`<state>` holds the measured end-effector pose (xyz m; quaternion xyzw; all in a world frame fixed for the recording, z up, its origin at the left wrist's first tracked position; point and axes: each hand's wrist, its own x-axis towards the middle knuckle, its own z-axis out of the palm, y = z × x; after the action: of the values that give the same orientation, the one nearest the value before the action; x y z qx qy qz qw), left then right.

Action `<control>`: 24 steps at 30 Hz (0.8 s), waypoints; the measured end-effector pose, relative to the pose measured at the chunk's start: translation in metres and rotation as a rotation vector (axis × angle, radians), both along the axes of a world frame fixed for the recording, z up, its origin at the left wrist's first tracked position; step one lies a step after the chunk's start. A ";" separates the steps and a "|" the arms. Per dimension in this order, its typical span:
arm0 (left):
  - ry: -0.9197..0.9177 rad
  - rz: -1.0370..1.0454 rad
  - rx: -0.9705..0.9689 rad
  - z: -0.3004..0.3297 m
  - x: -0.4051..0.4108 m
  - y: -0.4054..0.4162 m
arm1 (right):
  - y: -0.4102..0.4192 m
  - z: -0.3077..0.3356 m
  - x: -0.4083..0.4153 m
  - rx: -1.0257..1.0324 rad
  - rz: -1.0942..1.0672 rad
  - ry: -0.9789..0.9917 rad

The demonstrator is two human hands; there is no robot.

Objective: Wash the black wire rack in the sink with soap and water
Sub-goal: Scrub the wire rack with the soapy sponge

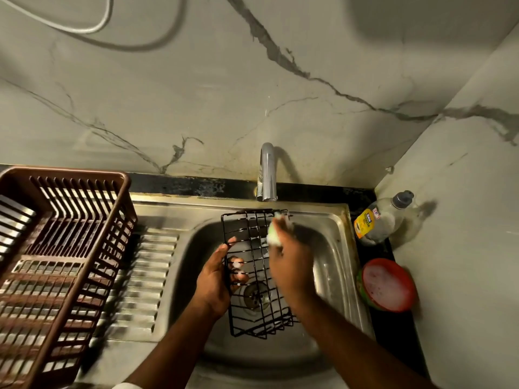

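The black wire rack (251, 276) stands tilted over the bowl of the steel sink (334, 248), above the drain. My left hand (216, 279) grips the rack's left edge, fingers poking through the wires. My right hand (292, 265) is blurred and holds a pale soapy sponge (274, 234) against the rack's upper right part. The chrome tap (267, 172) rises behind the rack; no water stream is visible.
A brown plastic dish drainer (64, 248) sits on the left by the ribbed draining board (146, 279). A dish soap bottle (382, 217) lies in the right corner. A red bowl of suds (389, 284) sits below it. Marble walls close the back and right.
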<state>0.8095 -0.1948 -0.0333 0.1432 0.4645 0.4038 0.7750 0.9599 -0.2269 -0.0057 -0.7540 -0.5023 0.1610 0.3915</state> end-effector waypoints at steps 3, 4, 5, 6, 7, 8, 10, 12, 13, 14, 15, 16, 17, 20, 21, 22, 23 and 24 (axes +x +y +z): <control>0.052 0.021 0.012 -0.002 -0.003 0.004 | -0.043 -0.001 -0.033 0.041 0.309 0.049; 0.052 0.027 0.017 -0.003 -0.006 0.006 | -0.050 0.002 -0.032 0.047 0.354 0.080; 0.043 0.028 0.020 -0.005 -0.009 0.008 | -0.048 0.004 -0.025 0.045 0.329 0.124; 0.031 0.022 0.024 -0.005 -0.011 0.009 | -0.040 0.004 -0.014 0.052 0.250 0.148; 0.025 0.007 0.030 -0.005 -0.012 0.008 | -0.028 0.006 -0.001 0.073 0.138 0.148; 0.033 -0.014 0.041 -0.005 -0.012 0.007 | -0.011 0.009 0.012 0.091 0.027 0.119; 0.088 -0.069 0.097 -0.003 -0.008 0.004 | 0.017 0.014 0.029 0.094 -0.090 0.097; 0.151 -0.124 0.165 0.002 -0.003 0.002 | 0.028 0.014 0.024 0.077 -0.048 0.071; 0.170 -0.144 0.190 0.003 -0.001 0.002 | 0.025 0.013 0.015 0.082 0.011 0.050; 0.182 -0.158 0.206 0.004 -0.001 0.002 | 0.016 0.012 0.006 0.100 0.082 0.034; 0.189 -0.164 0.216 0.004 -0.002 0.002 | 0.002 0.009 0.000 0.112 0.151 0.038; 0.194 -0.166 0.223 0.004 -0.004 0.002 | -0.013 0.009 -0.005 0.097 0.201 0.049; 0.202 -0.167 0.231 0.004 -0.007 0.002 | -0.029 0.009 -0.007 0.061 0.244 0.066; 0.233 -0.171 0.252 0.002 -0.017 0.000 | -0.050 0.025 0.005 -0.047 0.238 0.133; 0.245 -0.179 0.265 0.002 -0.019 0.000 | -0.045 0.031 0.015 -0.039 0.161 0.111; 0.264 -0.187 0.281 0.002 -0.020 0.000 | -0.033 0.034 0.029 -0.021 0.070 0.057; 0.286 -0.194 0.301 0.003 -0.020 -0.001 | -0.018 0.036 0.045 -0.017 -0.010 -0.007; 0.305 -0.196 0.322 0.005 -0.019 -0.002 | -0.001 0.038 0.062 -0.048 -0.060 -0.050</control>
<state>0.7901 -0.1972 -0.0287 0.3685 0.4897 0.3690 0.6988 1.0215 -0.2283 0.0319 -0.7816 -0.4852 0.1422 0.3654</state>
